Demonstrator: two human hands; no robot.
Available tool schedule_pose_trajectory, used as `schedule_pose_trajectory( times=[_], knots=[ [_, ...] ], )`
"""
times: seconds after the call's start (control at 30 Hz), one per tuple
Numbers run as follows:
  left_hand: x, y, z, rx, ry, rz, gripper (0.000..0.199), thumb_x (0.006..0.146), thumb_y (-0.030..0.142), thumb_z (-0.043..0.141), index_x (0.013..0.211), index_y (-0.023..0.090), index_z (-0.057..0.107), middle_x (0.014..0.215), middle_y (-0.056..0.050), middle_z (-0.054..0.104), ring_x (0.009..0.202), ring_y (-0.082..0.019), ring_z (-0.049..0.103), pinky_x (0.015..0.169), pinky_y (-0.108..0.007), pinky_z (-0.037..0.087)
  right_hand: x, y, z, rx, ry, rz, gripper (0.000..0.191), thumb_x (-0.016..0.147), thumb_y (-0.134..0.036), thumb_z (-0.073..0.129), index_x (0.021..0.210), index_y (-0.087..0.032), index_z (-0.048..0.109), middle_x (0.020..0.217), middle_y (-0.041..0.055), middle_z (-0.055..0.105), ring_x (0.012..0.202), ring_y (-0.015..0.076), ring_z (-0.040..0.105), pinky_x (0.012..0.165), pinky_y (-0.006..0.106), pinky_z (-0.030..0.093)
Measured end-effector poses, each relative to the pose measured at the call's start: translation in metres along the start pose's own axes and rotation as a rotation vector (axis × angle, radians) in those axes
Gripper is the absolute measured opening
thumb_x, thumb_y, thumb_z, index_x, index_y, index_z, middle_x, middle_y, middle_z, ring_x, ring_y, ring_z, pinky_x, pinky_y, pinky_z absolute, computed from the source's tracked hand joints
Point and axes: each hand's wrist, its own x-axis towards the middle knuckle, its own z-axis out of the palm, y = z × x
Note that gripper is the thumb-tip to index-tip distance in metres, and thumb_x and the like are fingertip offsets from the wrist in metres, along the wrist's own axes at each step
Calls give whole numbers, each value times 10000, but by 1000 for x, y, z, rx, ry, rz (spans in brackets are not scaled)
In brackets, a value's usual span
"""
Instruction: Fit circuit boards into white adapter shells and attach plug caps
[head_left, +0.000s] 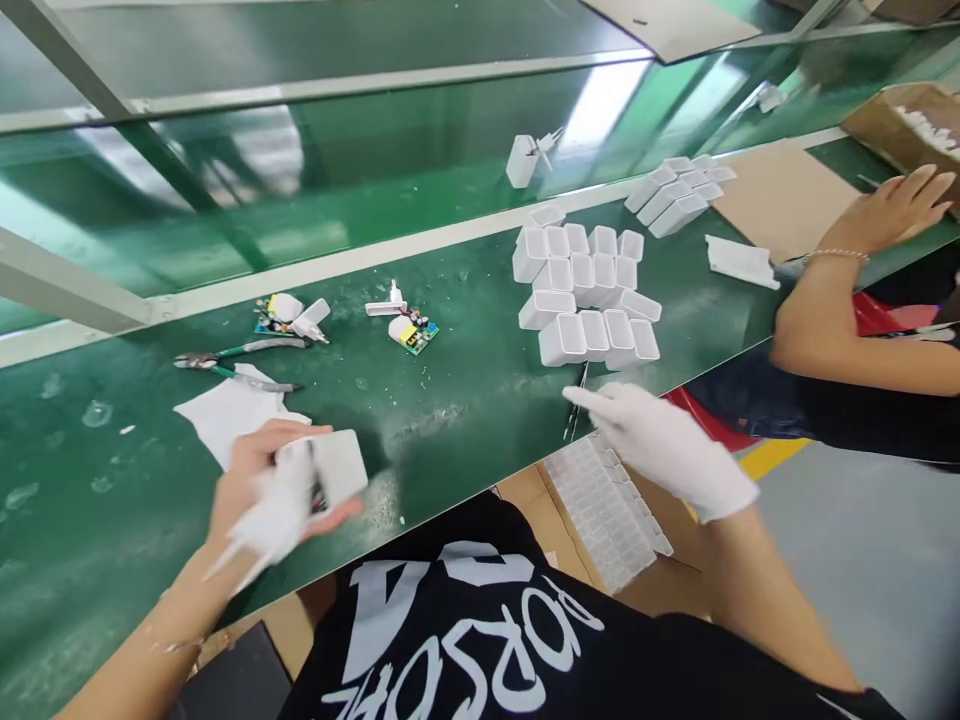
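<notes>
My left hand (pixel 247 480) is wrapped round a white plastic housing (pixel 341 468) with dark parts showing at its open side; a blurred white piece lies over the palm and wrist. My right hand (pixel 649 435), in a white glove, is over the table's front edge, index finger stretched toward black tweezers (pixel 576 405); whether it touches them is unclear. Beyond it stand several open white housings (pixel 581 275) in rows. Two circuit boards with white plug parts, one in the middle (pixel 412 330) and one farther left (pixel 281 312), lie on the green table (pixel 465 400).
Green-handled cutters (pixel 240 355) lie beside a white cloth (pixel 225 410) at left. More white housings (pixel 679 195) stand at back right, near a cardboard sheet (pixel 787 195) and a box (pixel 900 120). Another person's arm (pixel 840 290) reaches in at right. Clear trays (pixel 604 510) are below the edge.
</notes>
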Motion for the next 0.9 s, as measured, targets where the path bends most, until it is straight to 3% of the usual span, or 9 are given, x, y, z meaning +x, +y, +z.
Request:
schedule_pose_trajectory(
  times=[0.1,0.2,0.27,0.37,0.43,0.5,0.63,0.8,0.9],
  knots=[
    [-3,-6,-2,48,-40,26,526,693,613,780,1015,238,600,923,-60,698,800,-271,706,639,-396,585,11,-1,36,-94,0,15,362,987,-214,400,1137,-234,729,946,97,720,834,228,648,660,319,454],
    [-6,-7,1,-31,32,43,652,628,660,810,1074,251,566,1010,-72,694,854,-279,694,673,-417,585,38,-23,52,-89,66,59,312,990,-261,437,1079,-218,733,963,109,736,862,238,659,681,311,423],
    [-7,-4,6,-47,28,-4,619,634,640,809,1028,235,558,932,-54,673,750,-243,668,608,-382,558,59,-43,53,-72,106,90,340,993,-248,416,1161,-204,708,888,113,737,805,241,664,648,306,392],
    [-5,2,15,13,-73,-13,473,705,533,786,967,207,566,866,-39,639,705,-212,632,603,-351,531,86,-73,44,-7,159,90,412,1000,-268,393,1338,-193,616,791,95,721,719,240,656,618,305,374],
    [-2,5,21,32,-57,38,474,685,481,814,975,198,568,908,-55,639,791,-230,637,670,-363,539,100,-90,35,59,180,22,435,1014,-330,386,1388,-210,572,802,64,718,722,220,649,648,303,409],
    [1,7,25,54,-27,52,472,662,448,832,955,191,565,891,-48,628,786,-221,622,667,-349,526,111,-108,27,301,176,-79,415,1013,-390,398,1332,-226,607,865,42,719,776,196,643,730,298,453],
    [11,12,23,149,-41,148,383,765,438,754,967,171,568,879,-60,639,754,-207,598,664,-339,498,133,-147,28,1028,-53,-208,355,968,-424,460,1134,-198,677,1091,71,713,983,202,641,933,336,479],
    [31,14,12,325,112,326,361,890,425,643,1130,174,543,1046,-129,683,971,-274,623,809,-399,474,148,-180,52,1272,-429,-339,600,1011,-545,244,1258,-157,630,1131,129,720,984,228,694,842,391,585],
    [37,8,13,347,144,336,344,901,378,632,1169,192,521,1072,-120,682,1012,-277,618,839,-403,458,144,-178,61,1367,-520,-407,565,966,-607,435,1349,-227,603,1259,92,683,1195,243,629,999,403,542]
  ],
)
